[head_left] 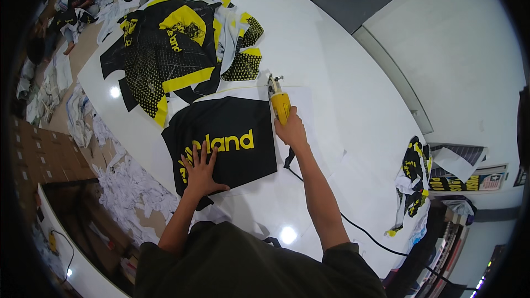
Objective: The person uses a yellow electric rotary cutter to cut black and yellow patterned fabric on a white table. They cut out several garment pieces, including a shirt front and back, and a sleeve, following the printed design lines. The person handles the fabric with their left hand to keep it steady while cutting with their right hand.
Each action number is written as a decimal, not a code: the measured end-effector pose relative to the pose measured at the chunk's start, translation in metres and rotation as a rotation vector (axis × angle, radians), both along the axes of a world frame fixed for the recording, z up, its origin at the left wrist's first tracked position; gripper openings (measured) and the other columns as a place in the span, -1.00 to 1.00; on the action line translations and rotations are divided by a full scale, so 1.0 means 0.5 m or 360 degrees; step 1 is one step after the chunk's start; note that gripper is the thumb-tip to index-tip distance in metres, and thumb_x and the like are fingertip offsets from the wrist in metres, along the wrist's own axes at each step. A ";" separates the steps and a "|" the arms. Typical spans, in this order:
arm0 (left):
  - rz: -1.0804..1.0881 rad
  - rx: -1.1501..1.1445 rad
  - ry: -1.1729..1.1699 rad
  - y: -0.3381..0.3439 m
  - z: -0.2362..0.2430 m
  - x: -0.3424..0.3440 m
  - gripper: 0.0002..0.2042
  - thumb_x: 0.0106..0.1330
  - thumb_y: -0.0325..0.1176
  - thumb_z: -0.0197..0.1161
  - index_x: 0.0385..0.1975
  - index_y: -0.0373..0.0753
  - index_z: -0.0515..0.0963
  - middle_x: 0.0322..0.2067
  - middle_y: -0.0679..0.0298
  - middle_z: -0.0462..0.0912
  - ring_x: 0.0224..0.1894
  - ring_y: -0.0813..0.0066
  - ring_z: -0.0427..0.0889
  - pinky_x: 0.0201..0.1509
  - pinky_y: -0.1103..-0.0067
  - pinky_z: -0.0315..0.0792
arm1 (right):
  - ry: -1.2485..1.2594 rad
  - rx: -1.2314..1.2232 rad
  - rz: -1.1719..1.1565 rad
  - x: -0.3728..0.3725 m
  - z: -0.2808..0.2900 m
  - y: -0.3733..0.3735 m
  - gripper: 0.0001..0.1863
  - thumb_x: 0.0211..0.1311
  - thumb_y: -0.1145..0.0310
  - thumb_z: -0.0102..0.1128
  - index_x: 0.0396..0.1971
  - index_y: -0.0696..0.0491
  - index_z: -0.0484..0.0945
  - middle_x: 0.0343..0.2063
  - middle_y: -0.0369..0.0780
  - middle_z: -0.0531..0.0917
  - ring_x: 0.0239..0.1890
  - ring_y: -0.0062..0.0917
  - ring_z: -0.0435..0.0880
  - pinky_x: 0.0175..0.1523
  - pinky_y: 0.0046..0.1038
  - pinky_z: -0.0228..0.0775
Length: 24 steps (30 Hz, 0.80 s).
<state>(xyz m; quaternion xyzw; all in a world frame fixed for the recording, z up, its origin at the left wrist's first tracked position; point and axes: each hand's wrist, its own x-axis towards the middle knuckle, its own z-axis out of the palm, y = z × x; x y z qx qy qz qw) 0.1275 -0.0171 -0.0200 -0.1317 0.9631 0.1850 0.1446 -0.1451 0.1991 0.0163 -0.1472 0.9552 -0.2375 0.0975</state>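
Note:
A black fabric panel (243,116) with yellow lettering lies on the white table in front of me. My left hand (201,172) rests on it with fingers spread, pressing near its lower left part. In my right hand (291,128) is a yellow electric fabric cutter (280,106), its metal head pointing away from me at the panel's right edge. The fingers wrap round its yellow body. From its rear, a black cord (361,235) runs over the table toward the lower right. White material shows along the panel's far edge.
Black and yellow printed fabric pieces (182,49) are heaped beyond the panel. More scraps (413,179) hang at the table's right edge. White offcuts (130,187) cover the floor at left, near brown cartons (47,154). Other people sit at the far left.

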 end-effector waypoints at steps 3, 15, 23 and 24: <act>-0.0083 -0.0054 -0.0042 -0.005 -0.003 0.009 0.45 -0.41 0.35 0.65 0.63 0.03 0.01 0.64 -0.02 -0.21 0.64 -0.30 -0.27 0.44 -0.50 -0.31 | -0.0021 -0.0006 -0.0158 -0.047 -0.018 -0.024 -0.38 0.26 0.17 0.31 0.13 0.23 0.28 -0.23 0.30 0.69 -0.15 0.23 0.72 -0.04 0.08 0.59; 0.0692 0.0052 0.0190 0.051 0.007 -0.019 0.02 0.14 0.25 0.46 0.47 -0.32 0.24 0.53 -0.28 0.04 0.58 -0.32 0.03 0.51 -0.27 -0.04 | 0.0096 -0.0673 -0.0588 0.186 -0.059 0.322 -0.34 0.34 0.21 0.30 0.26 0.30 0.28 -0.13 0.20 0.71 -0.06 0.11 0.74 0.03 -0.11 0.58; -0.1222 -0.0184 0.0121 0.150 -0.023 -0.279 0.32 -0.15 0.39 0.56 0.63 -0.05 0.01 0.63 -0.10 -0.19 0.61 -0.37 -0.16 0.51 -0.37 -0.19 | 0.0061 -0.0688 -0.1326 0.722 -0.040 0.544 -0.37 0.32 0.32 0.32 0.27 0.26 0.28 -0.11 0.11 0.70 -0.04 -0.09 0.75 0.07 -0.21 0.57; -0.1732 -0.0227 0.0033 0.183 0.001 -0.282 0.28 -0.15 0.37 0.57 0.62 0.06 0.03 0.63 -0.01 -0.15 0.63 -0.26 -0.15 0.54 -0.34 -0.18 | 0.0007 -0.0762 -0.1485 0.788 -0.022 0.549 -0.37 0.32 0.35 0.33 0.27 0.26 0.28 -0.13 0.08 0.70 -0.05 -0.15 0.75 0.07 -0.24 0.57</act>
